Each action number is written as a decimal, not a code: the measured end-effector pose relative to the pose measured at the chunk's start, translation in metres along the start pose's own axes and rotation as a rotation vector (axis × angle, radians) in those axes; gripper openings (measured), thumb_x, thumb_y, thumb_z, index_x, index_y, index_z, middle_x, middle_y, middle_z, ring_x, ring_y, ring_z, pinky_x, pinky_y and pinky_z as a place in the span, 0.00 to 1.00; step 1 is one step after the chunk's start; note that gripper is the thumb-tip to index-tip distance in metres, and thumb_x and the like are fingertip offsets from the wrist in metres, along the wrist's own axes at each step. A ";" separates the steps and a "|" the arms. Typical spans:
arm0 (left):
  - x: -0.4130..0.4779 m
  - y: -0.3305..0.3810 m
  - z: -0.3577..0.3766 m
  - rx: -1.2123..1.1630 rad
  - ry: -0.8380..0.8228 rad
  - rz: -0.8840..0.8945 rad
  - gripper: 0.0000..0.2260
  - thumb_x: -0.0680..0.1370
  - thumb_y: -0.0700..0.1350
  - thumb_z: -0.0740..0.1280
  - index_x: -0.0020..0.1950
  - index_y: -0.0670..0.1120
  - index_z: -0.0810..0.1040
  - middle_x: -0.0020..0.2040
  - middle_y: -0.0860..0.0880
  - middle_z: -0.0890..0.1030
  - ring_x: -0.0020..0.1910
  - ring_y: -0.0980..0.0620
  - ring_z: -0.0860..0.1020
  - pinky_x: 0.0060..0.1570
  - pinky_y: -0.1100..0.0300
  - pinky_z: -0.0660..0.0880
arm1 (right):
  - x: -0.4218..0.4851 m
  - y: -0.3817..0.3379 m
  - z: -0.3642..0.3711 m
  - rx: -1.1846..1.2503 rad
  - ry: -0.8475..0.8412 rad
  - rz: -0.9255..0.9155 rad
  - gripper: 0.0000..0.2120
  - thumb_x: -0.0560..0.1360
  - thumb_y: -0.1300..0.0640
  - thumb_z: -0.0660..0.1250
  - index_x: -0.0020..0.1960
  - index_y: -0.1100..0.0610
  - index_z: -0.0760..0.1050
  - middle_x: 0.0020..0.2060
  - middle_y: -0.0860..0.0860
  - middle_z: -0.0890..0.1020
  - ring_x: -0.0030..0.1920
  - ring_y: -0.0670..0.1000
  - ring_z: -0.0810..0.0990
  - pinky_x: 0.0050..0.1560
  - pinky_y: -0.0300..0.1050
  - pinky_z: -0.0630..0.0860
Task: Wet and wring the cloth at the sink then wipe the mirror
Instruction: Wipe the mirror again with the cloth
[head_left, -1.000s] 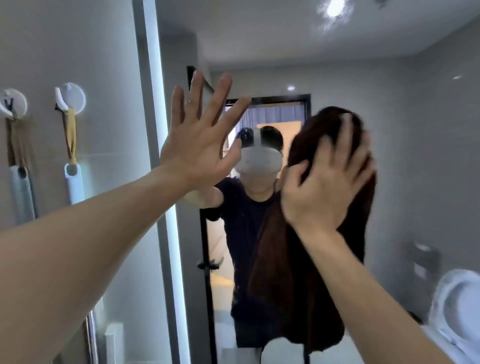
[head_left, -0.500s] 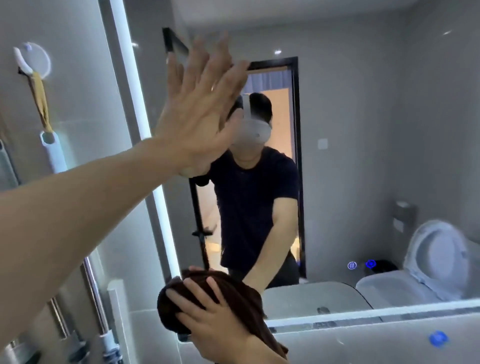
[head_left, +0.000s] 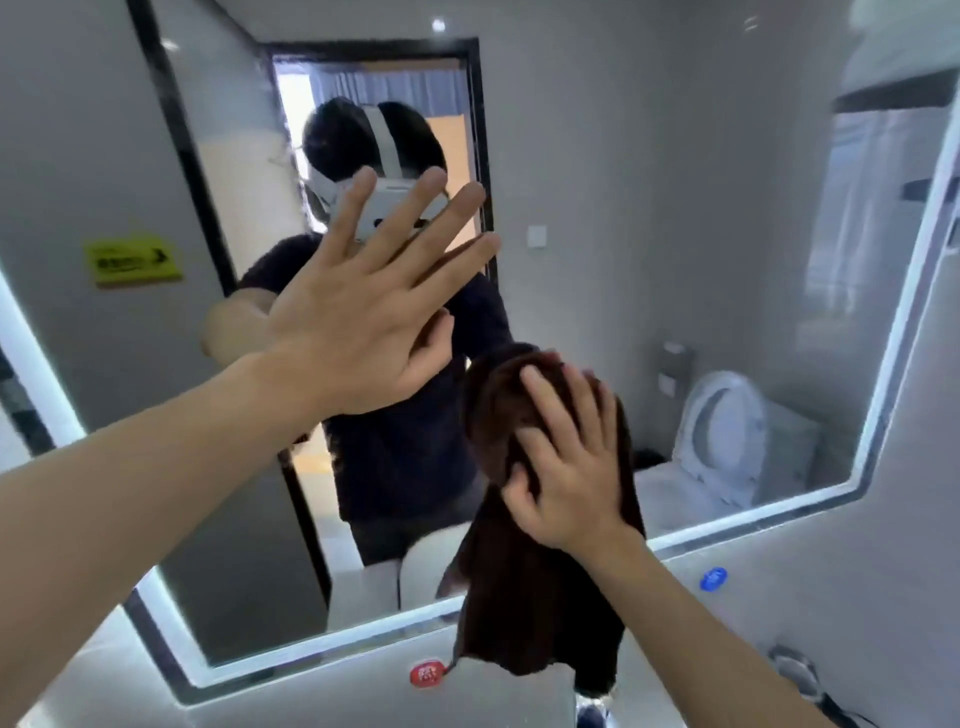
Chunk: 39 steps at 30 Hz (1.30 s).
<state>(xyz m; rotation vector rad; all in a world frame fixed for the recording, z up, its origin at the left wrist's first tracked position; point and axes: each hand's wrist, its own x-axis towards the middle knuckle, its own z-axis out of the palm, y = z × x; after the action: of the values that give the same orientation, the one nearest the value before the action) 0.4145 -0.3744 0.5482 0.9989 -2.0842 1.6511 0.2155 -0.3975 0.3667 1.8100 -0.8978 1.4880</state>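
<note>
- Under right grip (head_left: 566, 467): brown cloth (head_left: 535, 613) pinned to mirror (head_left: 649, 208). Fingers spread flat, pressing, not clenched, likely to spread wiping pressure. Loose end hangs below.
- Left grip (head_left: 363, 322), up-left of it: flat, fingers splayed on glass, probably bracing.
- Vs 0.5 s ago: cloth was low, beneath left grip; now higher, beside it.

Both forearms (head_left: 156, 478) bare, casual getup
Reflected in the mirror (head_left: 623, 208): white headset (head_left: 387, 150) with a top strap, dark short-sleeved tee (head_left: 405, 441).
</note>
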 end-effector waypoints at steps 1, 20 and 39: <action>0.000 0.001 0.001 0.005 0.012 -0.003 0.29 0.82 0.52 0.52 0.84 0.48 0.52 0.84 0.43 0.51 0.82 0.40 0.50 0.77 0.32 0.51 | -0.006 0.028 -0.007 -0.046 0.046 0.092 0.12 0.70 0.57 0.63 0.53 0.56 0.72 0.75 0.59 0.70 0.78 0.67 0.63 0.76 0.69 0.58; 0.001 0.003 0.001 0.001 -0.017 -0.005 0.30 0.82 0.53 0.51 0.84 0.49 0.50 0.84 0.44 0.48 0.83 0.39 0.47 0.77 0.32 0.45 | -0.063 -0.113 0.038 0.160 0.044 0.635 0.13 0.71 0.61 0.62 0.56 0.59 0.72 0.79 0.61 0.64 0.79 0.67 0.58 0.80 0.62 0.50; 0.001 0.003 -0.001 -0.017 -0.043 -0.021 0.31 0.82 0.54 0.52 0.84 0.51 0.48 0.84 0.45 0.45 0.83 0.41 0.44 0.78 0.34 0.41 | -0.095 -0.034 0.014 0.035 -0.007 0.421 0.12 0.68 0.62 0.64 0.51 0.57 0.71 0.75 0.56 0.68 0.78 0.66 0.62 0.76 0.69 0.59</action>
<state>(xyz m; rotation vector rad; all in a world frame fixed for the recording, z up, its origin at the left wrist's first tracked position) 0.4118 -0.3732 0.5466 1.0560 -2.1036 1.6129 0.2390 -0.3783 0.2694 1.7208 -1.3253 1.7570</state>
